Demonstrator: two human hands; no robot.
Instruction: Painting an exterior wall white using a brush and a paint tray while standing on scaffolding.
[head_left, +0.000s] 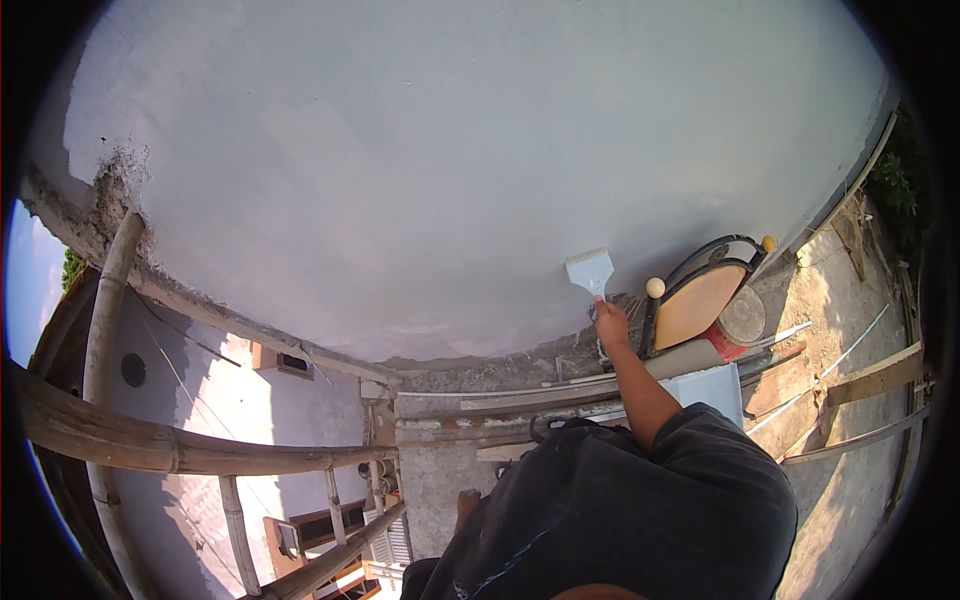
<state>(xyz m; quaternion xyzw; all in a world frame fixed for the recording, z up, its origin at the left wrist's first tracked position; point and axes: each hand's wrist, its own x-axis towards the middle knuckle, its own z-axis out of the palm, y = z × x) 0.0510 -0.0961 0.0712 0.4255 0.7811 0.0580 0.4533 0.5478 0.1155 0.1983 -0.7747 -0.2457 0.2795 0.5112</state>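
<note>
My right hand is closed around the handle of a wide, flat brush, pale blue with a cream edge along its top. Its broad end lies at the lower part of a smooth grey-white wall; whether it touches the surface is hard to make out. Just right of that hand stands a chair with a tan panel, a dark frame and round yellowish knobs. Low beside my dark shirt, only a small part of my left hand shows, its fingers mostly hidden.
Bamboo poles form a frame at the left, with a building behind and below. Long planks and pipes run along the wall's foot. A red container, a pale blue panel and loose timber are at the right.
</note>
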